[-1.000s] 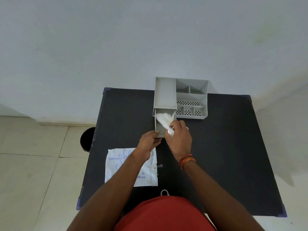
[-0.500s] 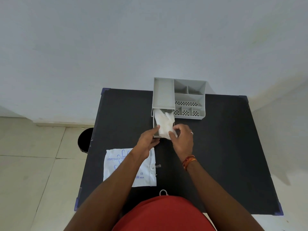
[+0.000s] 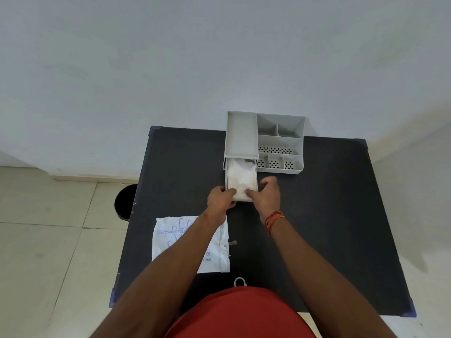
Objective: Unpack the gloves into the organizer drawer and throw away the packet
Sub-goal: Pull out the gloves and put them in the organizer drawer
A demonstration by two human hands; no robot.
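A grey desk organizer stands at the back of the black table. Its drawer is pulled out toward me at the left, filled with crumpled white gloves. My left hand grips the drawer's front left corner and my right hand grips its front right corner, thumbs resting on the gloves at the front edge. The white glove packet with blue print lies flat on the table near me, partly hidden under my left forearm.
A black bin stands on the tiled floor left of the table. A wall rises right behind the organizer. The table's right half lies bare. A small white loop hangs at my red shirt.
My right hand has let go of the gloves, which now lie flat in the drawer. Both hands have settled on the drawer's front corners.
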